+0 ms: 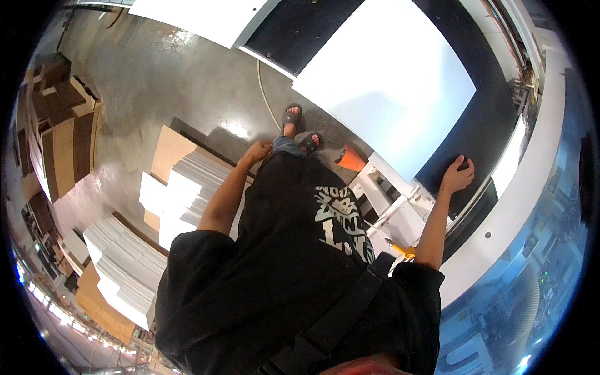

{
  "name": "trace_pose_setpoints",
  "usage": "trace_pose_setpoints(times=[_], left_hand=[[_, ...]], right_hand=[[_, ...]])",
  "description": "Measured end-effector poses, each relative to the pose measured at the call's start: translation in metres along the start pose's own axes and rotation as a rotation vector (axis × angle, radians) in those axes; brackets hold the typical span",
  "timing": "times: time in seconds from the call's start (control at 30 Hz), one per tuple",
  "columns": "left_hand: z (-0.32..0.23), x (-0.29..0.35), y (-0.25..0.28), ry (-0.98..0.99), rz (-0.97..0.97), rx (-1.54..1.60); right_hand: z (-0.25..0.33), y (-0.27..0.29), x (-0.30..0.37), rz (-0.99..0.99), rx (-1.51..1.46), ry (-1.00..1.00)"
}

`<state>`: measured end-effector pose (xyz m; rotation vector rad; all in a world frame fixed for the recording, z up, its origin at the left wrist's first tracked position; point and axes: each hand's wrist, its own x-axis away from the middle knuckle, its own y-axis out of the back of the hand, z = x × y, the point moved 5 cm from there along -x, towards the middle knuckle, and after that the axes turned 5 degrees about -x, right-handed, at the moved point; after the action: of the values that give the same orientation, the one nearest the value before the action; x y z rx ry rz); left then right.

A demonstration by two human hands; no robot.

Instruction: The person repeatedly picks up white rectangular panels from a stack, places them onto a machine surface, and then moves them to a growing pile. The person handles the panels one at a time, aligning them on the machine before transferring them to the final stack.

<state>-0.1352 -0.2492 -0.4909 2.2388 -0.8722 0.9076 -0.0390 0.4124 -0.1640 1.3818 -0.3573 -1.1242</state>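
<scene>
My left hand [258, 151] is beside my hip, at the hem of my black T-shirt [281, 206] and the top of my blue jeans [289, 145]. Its fingers are curled in, and whatever may be inside them is hidden. Over the black bed of a machine [494, 125] is my right hand [458, 175], its thumb and fingers curved and apart, with only dark surface visible between them. A large white sheet [394, 87] lies flat on that bed, its near corner a short way from my right hand.
Stacks of white panels [119, 256] and brown boards [172, 153] stand on the left. Cardboard pieces [69, 131] are piled farther left. An orange cone [352, 159] stands by the machine's white frame [400, 219]. A thin hose [265, 94] crosses the floor. A blue transparent cover [525, 294] curves along the right.
</scene>
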Motion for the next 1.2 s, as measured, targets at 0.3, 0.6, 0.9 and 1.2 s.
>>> trace_pose_setpoints(times=[0.3, 0.6, 0.9, 1.2], left_hand=[[0.052, -0.003, -0.096, 0.623, -0.046, 0.540], [0.117, -0.090, -0.214, 0.602, -0.060, 1.055], [0.169, -0.116, -0.211, 0.656, -0.181, 0.969], [0.092, -0.168, -0.102, 0.158, -0.139, -0.285]], right_hand=[[0.010, -0.001, -0.004, 0.100, -0.057, 0.123], [-0.024, -0.013, -0.018, 0.259, -0.150, 0.073], [-0.037, -0.007, -0.021, 0.295, -0.082, 0.061], [-0.043, -0.012, -0.024, 0.348, -0.023, 0.241]])
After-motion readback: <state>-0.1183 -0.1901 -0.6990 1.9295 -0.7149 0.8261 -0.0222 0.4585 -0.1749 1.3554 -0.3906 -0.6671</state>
